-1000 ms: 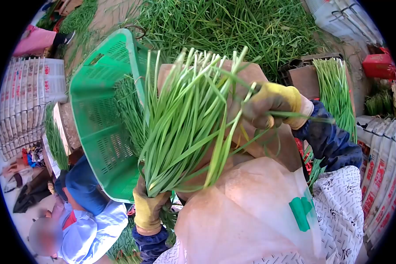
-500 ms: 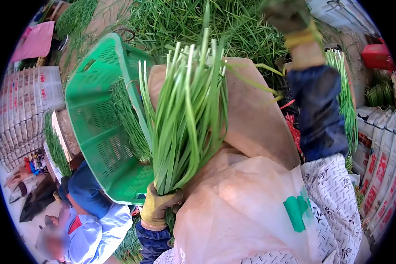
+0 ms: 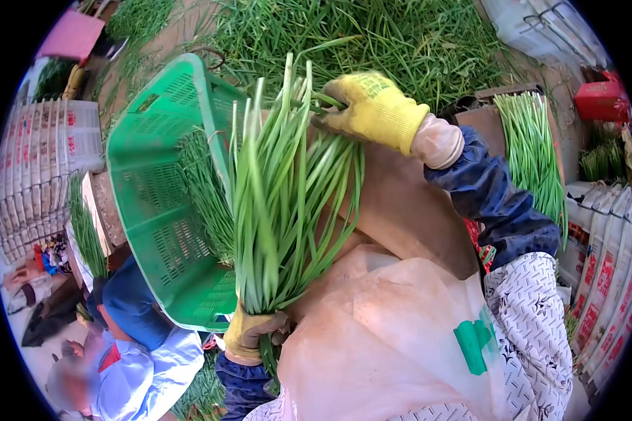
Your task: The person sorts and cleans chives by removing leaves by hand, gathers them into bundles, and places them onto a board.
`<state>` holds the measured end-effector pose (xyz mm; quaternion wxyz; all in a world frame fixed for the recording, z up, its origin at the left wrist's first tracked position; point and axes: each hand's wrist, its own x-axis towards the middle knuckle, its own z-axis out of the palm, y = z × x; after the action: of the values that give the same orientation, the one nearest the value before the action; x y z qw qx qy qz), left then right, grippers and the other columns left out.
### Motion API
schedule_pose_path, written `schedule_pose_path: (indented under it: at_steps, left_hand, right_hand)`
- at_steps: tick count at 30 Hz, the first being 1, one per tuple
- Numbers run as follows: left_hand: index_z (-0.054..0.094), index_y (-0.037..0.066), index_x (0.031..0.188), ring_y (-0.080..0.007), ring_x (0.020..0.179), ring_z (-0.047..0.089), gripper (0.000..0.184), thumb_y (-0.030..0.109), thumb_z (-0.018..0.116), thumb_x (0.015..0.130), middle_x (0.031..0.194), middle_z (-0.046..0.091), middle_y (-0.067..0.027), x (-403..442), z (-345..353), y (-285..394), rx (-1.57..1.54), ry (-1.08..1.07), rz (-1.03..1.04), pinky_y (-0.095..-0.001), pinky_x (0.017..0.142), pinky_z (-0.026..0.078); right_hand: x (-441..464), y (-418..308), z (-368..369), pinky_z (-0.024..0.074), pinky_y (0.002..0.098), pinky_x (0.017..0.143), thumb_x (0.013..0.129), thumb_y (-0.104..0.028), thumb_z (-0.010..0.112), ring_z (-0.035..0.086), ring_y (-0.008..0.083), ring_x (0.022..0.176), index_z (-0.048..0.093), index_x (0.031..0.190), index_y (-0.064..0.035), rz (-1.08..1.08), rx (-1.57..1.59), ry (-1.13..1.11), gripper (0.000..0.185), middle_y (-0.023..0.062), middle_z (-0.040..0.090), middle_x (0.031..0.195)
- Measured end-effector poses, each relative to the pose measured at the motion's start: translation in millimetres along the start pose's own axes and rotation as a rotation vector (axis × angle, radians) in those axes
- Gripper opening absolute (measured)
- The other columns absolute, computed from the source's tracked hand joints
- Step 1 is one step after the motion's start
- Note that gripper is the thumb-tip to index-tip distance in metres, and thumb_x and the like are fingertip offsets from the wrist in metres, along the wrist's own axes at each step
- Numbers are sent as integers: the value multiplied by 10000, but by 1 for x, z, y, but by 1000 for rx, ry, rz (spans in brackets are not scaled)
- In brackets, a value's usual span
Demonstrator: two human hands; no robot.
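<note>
A bunch of long green chives (image 3: 277, 203) with pale ends pointing up stands fanned out before me. My left hand (image 3: 256, 333), in a yellow glove with a dark palm, is wrapped round its lower part. At the upper right of the bunch is my right hand (image 3: 372, 109), gloved the same way. Its fingers are closed on a few stalks near the pale ends; the fingertips are partly hidden. Behind the bunch lies a brown board or padded surface (image 3: 414, 203), with a translucent apron (image 3: 379, 309) over my lap.
A green plastic basket (image 3: 130, 158) with chives inside stands at left. Loose chives (image 3: 393, 42) cover the ground ahead. Another chive pile (image 3: 530, 147) lies at right. A seated person (image 3: 133, 372) is at lower left. White printed sacks (image 3: 604, 281) stand at far right.
My right hand has come from the upper right, where it was blurred with a few yellowish blades near it, down to the top of the bunch. My left hand still holds the chives.
</note>
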<state>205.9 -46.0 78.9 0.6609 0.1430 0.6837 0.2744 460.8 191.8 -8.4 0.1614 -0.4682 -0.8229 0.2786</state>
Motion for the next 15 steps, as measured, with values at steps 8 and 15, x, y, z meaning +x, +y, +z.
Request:
schedule_pose_path:
  at_steps: [8, 15]
  left_hand:
    - [523, -3, 1140, -174, 434, 452, 547, -82, 613, 607, 601, 521, -108, 10, -27, -25, -298, -194, -142, -263, 382, 314]
    - [478, 35, 1204, -189, 463, 499, 567, -83, 632, 671, 675, 562, -117, 17, -40, -34, -246, -202, -172, -267, 390, 363]
  right_hand:
    - [25, 45, -6, 511, 420, 746, 884, -257, 605, 662, 331, 839, 636, 1110, -54, 76, 168, 248, 305, 164, 688, 937]
    - [58, 67, -47, 451, 389, 984, 777, -470, 710, 528, 306, 1216, 381, 1439, -155, 279, -14, 161, 804, 174, 482, 1383]
